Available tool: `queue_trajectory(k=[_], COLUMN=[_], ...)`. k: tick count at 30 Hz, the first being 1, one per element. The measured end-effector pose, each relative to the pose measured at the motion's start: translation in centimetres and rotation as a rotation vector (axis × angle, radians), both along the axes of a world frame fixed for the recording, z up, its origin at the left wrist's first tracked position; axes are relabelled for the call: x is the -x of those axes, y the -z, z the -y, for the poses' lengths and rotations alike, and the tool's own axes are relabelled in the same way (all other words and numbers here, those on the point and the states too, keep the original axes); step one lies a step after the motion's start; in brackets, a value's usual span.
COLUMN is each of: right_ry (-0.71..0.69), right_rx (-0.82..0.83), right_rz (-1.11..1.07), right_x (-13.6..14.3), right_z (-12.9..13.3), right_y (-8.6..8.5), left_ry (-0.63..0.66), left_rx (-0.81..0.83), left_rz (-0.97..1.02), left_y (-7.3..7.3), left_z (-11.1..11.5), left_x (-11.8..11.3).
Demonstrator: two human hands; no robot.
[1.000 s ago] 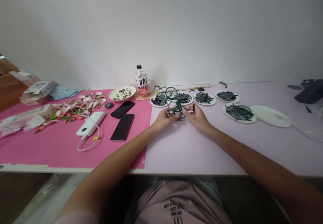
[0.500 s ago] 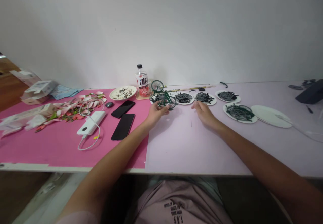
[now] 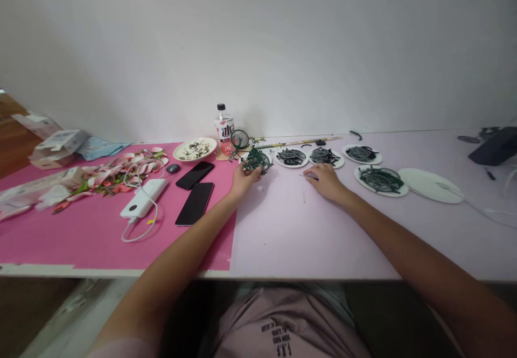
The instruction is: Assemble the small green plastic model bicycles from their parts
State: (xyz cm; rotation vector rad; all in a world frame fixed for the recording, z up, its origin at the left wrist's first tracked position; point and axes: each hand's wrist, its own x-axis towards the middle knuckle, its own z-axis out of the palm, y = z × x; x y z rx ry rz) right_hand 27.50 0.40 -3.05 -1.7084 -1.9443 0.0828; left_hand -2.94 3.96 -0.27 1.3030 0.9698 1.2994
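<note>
Pinching a little green bike point(image 3: 257, 160), the left hand point(image 3: 243, 179) had its thumb and fingers close together, so that grip was snug. The bike was tipped, just left of a white plate point(image 3: 291, 167) piled with black and gray bits, and one wheel point(image 3: 240, 139) stuck up in front of a drink bottle point(image 3: 223, 124). The right hand point(image 3: 327, 180) was well apart from the bike. Its grip was almost closed, with a thin thing point(image 3: 308, 175) poking out, too small to tell what it was. A skinny little stick point(image 3: 304, 198) lay nearby on the pale part of the bench point(image 3: 278, 234). Left of the bottle was a round bowl point(image 3: 176, 154) with dark crumbs inside. Two black phones point(image 3: 194, 204) lay on the pink part, and a dark mouse point(image 3: 173, 169) sat near them. Farther left was a messy heap of pink petals point(image 3: 121, 174).
</note>
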Motion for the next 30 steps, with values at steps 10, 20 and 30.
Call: queue_trajectory(k=[10, 20, 30], right_ry=[-0.433, -0.413, -0.32], right_rx=[0.32, 0.289, 0.03], right_rz=[-0.185, -0.11, -0.353], right_x=[0.5, 1.2, 3.1], right_z=[2.7, 3.2, 4.3], right_y=[-4.3, -4.5, -5.5], left_ry=[0.058, 0.115, 0.181], left_rx=[0.003, 0.037, 0.051], left_rz=[0.037, 0.042, 0.118], left_y=[0.3, 0.2, -0.1], left_z=[0.3, 0.5, 0.8], left_x=[-0.2, -0.4, -0.5])
